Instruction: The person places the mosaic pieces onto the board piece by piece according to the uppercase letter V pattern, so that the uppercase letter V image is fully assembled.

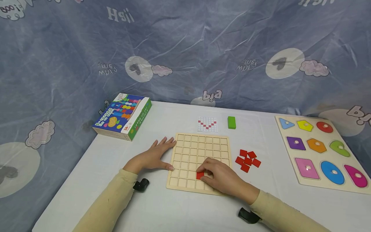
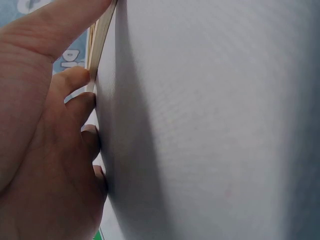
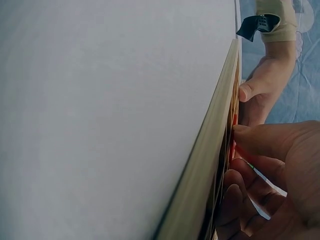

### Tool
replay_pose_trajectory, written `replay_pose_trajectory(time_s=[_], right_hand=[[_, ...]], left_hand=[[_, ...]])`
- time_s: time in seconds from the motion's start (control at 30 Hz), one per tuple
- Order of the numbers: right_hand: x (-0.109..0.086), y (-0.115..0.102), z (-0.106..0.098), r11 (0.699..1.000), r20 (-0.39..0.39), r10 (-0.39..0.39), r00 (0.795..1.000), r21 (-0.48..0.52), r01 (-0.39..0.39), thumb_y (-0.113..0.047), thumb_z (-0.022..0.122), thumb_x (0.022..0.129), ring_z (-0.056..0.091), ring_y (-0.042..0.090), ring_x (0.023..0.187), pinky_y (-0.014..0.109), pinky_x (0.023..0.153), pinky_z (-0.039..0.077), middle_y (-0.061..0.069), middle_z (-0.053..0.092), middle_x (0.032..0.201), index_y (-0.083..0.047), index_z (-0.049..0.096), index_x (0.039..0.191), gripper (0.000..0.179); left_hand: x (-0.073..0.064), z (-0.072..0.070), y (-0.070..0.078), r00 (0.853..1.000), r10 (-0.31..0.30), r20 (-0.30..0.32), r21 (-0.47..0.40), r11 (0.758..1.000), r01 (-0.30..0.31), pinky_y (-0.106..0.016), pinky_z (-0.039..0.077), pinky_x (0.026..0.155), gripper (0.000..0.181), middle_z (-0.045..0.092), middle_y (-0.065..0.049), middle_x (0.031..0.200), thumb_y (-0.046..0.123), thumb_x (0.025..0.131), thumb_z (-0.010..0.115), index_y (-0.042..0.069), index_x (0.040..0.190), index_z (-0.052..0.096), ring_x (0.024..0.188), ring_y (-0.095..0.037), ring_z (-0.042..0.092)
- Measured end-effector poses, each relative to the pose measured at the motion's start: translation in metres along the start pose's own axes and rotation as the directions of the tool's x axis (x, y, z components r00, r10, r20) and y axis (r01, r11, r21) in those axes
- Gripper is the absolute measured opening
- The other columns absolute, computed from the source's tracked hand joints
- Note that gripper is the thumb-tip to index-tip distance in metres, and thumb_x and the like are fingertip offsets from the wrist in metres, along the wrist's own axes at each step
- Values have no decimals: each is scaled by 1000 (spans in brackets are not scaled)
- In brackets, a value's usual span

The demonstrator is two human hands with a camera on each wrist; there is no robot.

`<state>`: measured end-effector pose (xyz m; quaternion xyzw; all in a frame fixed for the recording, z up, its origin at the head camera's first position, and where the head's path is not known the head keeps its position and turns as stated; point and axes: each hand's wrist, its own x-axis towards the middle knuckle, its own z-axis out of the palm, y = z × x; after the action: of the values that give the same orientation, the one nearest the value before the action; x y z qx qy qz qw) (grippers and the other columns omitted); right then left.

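Observation:
A wooden grid board [image 1: 186,158] lies flat on the table. My left hand [image 1: 153,156] is spread at its left side, thumb and fingertips touching the frame's edge. Over the lower middle of the grid, my right hand [image 1: 221,177] pinches a red square tile [image 1: 200,175] between thumb and fingers, the tile lying at a grid cell. The right wrist view shows a red sliver of that tile [image 3: 233,142] at the thumb tip; whether it is fully seated I cannot tell. Right of the board lie several loose red square tiles [image 1: 247,161], some touching or overlapping.
Behind the board are a small pattern card [image 1: 207,124] with a red V of squares and a green block [image 1: 231,122]. A colourful box [image 1: 123,116] stands at the back left. A shape puzzle board [image 1: 292,161] with knobbed pieces lies at the right. A patterned curtain hangs behind.

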<state>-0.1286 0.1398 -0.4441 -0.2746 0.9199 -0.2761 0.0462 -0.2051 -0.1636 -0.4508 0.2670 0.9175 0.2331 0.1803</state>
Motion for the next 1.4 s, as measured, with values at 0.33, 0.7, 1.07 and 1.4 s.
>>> replay_pose_trajectory(time_s=[0.33,0.7,1.07,1.4], right_hand=[[-1,-2,-3,1000,9,14,1000,14,-15,-18,76,89,54,7,82,22,68,48,-13,59,96,-22,75,114,25],[-8,2,-9,999,-13,19,1000,47,-18,-19,74,93,56,8,84,21,71,50,-12,60,96,-23,74,114,21],[-22,13,-20,999,-61,40,997,39,-37,-17,76,91,58,7,81,20,68,50,-18,58,93,-23,75,114,24],[-38,25,-30,995,-96,67,993,76,-59,-12,79,88,54,2,76,21,66,51,-19,56,89,-23,74,113,27]], left_hand=[[1,0,0,1000,-7,4,10,1000,7,-52,-5,125,111,11,-2,171,54,78,83,17,164,22,157,-27,-2],[-1,-2,3,1000,0,3,3,1000,0,-52,-4,125,111,12,-3,170,53,78,83,16,164,23,157,-28,-2],[-1,-3,4,1000,2,5,7,1000,-2,-52,-4,125,111,12,-4,170,53,79,83,16,164,23,157,-29,-1],[-1,-2,2,1000,-6,5,4,1000,6,-52,-5,125,110,12,-3,171,53,79,83,16,164,23,157,-28,-2]])
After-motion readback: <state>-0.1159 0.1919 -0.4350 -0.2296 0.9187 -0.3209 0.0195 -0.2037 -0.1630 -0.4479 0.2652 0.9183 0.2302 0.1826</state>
